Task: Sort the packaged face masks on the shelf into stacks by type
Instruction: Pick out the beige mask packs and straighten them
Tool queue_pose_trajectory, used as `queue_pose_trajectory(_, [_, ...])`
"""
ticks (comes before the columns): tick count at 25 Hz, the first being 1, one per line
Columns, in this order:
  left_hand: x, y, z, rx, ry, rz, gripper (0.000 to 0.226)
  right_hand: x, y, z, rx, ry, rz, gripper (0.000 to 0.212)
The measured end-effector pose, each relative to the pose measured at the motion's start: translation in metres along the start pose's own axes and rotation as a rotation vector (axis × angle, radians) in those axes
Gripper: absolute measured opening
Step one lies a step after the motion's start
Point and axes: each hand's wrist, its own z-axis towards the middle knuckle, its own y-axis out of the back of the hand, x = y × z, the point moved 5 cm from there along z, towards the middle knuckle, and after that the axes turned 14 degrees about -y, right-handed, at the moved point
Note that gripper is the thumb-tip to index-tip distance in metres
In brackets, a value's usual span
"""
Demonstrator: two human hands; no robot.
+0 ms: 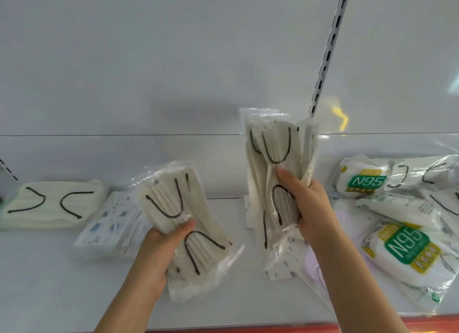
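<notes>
From the head view, my left hand [164, 243] pinches one clear packet of cream masks [183, 223] at lower centre and my right hand [305, 203] grips a sheaf of like packets [275, 164] mid-frame above the shelf [49, 270]; light, floppy, slick film, best held mid-body.

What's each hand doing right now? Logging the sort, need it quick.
Left hand: grips a pack of white masks with black loops.
Right hand: grips a bundle of similar packs.
</notes>
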Motion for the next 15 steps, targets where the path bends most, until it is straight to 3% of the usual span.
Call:
queue_pose_trajectory(2, [-0.004,-0.017,-0.003,0.043,-0.002,-0.052,0.023,-0.013,-0.019,-0.006,0.119,-0.098,0.027,0.025])
queue_pose_trajectory(6, [-0.007,-0.049,-0.014,0.237,0.074,-0.177,0.036,-0.054,-0.057,-0.008,0.056,-0.166,-0.293,0.039])
queue_pose_trajectory(9, [-0.003,-0.050,-0.016,0.266,0.039,-0.119,0.035,-0.068,-0.076,-0.015,0.147,-0.287,-0.410,0.099])
queue_pose_trajectory(10, [-0.002,-0.047,-0.015,0.230,0.006,-0.106,0.035,-0.069,-0.078,-0.017,0.146,-0.317,-0.471,0.108])
queue_pose_trajectory(13, [-0.007,-0.042,-0.014,0.189,-0.074,-0.178,0.037,-0.066,-0.083,-0.027,0.089,-0.269,-0.661,0.109])
queue_pose_trajectory(15, [-0.014,-0.047,-0.016,0.236,-0.122,-0.215,0.039,-0.069,-0.090,-0.031,0.078,-0.164,-0.751,0.091])
